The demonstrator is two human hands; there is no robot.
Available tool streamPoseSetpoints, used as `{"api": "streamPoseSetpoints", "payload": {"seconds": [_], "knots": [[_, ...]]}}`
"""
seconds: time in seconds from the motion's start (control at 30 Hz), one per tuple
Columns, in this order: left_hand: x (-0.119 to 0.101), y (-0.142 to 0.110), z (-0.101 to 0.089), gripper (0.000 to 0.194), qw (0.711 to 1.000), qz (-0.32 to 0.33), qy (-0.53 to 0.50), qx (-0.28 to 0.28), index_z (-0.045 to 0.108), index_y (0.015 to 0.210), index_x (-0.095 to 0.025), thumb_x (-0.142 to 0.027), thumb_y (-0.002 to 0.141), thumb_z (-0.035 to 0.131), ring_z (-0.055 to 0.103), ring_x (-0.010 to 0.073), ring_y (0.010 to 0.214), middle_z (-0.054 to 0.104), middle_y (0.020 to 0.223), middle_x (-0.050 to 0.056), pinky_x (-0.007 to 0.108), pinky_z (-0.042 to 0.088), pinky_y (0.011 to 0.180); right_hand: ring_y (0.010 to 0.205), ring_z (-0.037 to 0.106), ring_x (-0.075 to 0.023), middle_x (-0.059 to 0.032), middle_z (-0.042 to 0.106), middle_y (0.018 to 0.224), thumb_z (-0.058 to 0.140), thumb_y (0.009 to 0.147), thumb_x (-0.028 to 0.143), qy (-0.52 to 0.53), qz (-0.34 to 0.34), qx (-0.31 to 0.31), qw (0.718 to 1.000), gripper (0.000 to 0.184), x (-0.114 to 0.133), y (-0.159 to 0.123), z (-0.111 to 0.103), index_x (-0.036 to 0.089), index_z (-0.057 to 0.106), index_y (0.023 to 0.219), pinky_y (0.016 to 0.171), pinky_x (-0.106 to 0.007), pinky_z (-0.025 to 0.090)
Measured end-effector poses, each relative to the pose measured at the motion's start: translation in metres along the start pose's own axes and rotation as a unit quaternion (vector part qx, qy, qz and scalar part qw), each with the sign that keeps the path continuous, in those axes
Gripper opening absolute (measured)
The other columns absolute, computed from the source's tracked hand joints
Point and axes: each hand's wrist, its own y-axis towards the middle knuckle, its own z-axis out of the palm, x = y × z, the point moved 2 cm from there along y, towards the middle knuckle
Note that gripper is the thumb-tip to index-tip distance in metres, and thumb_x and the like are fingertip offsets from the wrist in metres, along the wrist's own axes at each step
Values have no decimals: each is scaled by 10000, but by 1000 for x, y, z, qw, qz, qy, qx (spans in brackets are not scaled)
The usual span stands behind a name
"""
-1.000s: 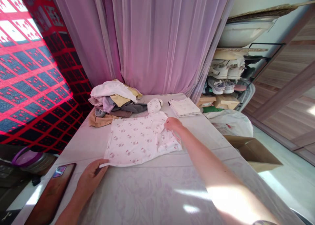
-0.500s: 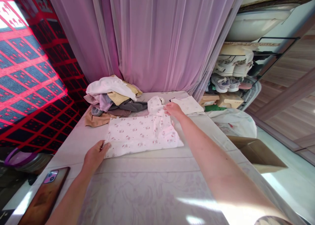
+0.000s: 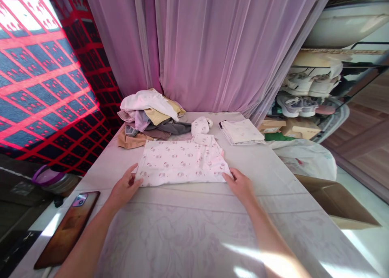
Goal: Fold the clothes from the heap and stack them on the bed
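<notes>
A white shirt (image 3: 174, 160) with small pinkish prints lies partly folded on the covered table. One sleeve is bunched at its far right end, and its near edge runs straight toward me. My left hand (image 3: 126, 185) holds the near left corner, thumb and fingers closed on the cloth. At the near right corner, my right hand (image 3: 241, 184) pinches the fabric. A folded stack of pale printed cloth (image 3: 243, 131) rests behind and to the right of the shirt. Touching its far left side is a heap of mixed clothes (image 3: 148, 118).
A phone (image 3: 68, 229) lies at the table's left edge, near my left forearm. Purple curtains (image 3: 200, 47) hang behind the table. To the right stand a shoe rack (image 3: 322, 95), a plastic bag (image 3: 313, 158) and an open cardboard box (image 3: 337, 201).
My right hand has come from the bunched sleeve at the back to the shirt's near right corner. The left hand stays at its corner. The view has turned slightly left.
</notes>
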Motion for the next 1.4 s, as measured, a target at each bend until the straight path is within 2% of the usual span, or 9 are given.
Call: {"api": "streamPoseSetpoints", "payload": {"seconds": [0.13, 0.23, 0.53, 0.87, 1.07, 1.17, 1.23, 1.3, 1.4], "knots": [[-4, 3, 6, 658, 997, -7, 29, -72, 461, 1341, -182, -495, 761, 468, 581, 136, 655, 640, 818, -17, 256, 478, 648, 624, 585, -193, 22, 619, 619, 448, 828, 461, 34, -3, -39, 999, 493, 3, 7, 9, 215, 560, 1240, 602, -277, 393], [-2, 7, 9, 654, 991, -25, 62, -118, 468, 1358, -184, -470, 770, 464, 579, 135, 646, 642, 875, 7, 269, 487, 666, 628, 579, -201, 16, 614, 627, 415, 837, 440, 24, -7, -42, 999, 534, 8, 11, 6, 178, 516, 1292, 598, -287, 387], [13, 4, 7, 626, 991, -40, 105, -75, 472, 1361, -183, -355, 760, 456, 563, 124, 616, 630, 1034, 48, 290, 510, 690, 666, 596, -175, 22, 671, 761, 511, 744, 304, 2, -37, -21, 999, 514, 1, 4, 6, 247, 543, 1254, 676, -286, 425], [9, 5, 7, 522, 977, 18, 202, -66, 497, 1325, -249, -255, 803, 480, 610, 156, 774, 605, 1069, 35, 287, 513, 755, 529, 513, -106, -17, 656, 923, 506, 735, 275, 30, -94, -45, 994, 494, -27, 10, 11, 214, 577, 1220, 636, -286, 469], [9, -2, -1, 569, 972, -13, 231, -46, 450, 1367, -231, -271, 802, 509, 632, 138, 716, 561, 1191, 67, 301, 537, 725, 986, 602, -234, -111, 642, 1112, 457, 860, 301, -44, -203, -147, 967, 363, -4, -7, 0, 198, 619, 1168, 857, -377, 460], [-7, -6, 8, 536, 951, 47, 296, -70, 503, 1326, -204, -184, 791, 486, 639, 219, 996, 518, 1331, 114, 356, 514, 864, 1172, 530, -235, -106, 615, 1244, 418, 927, 304, -70, -294, -87, 949, 353, 32, -21, 8, 218, 628, 1197, 999, -404, 382], [-27, -10, 29, 464, 936, 134, 320, -58, 542, 1293, -203, -183, 838, 454, 519, 265, 1231, 506, 1395, 108, 408, 433, 1008, 1304, 423, -239, -84, 538, 1377, 396, 950, 319, -101, -331, -7, 938, 383, 59, -32, 24, 248, 590, 1273, 1092, -451, 278], [-46, -14, 58, 397, 926, 203, 318, 14, 561, 1286, -237, -276, 925, 400, 419, 263, 1335, 521, 1410, 65, 458, 329, 1103, 1383, 320, -245, -73, 424, 1483, 382, 964, 368, -130, -337, 74, 929, 440, 81, -43, 42, 258, 499, 1374, 1131, -499, 192], [-60, -20, 90, 452, 922, 192, 325, 89, 477, 1380, -284, -416, 963, 364, 322, 285, 1401, 427, 1494, 43, 553, 246, 1126, 1430, 220, -258, -71, 296, 1553, 363, 966, 481, -151, -335, 175, 913, 526, 95, -57, 62, 279, 385, 1451, 1138, -559, 121]]}}
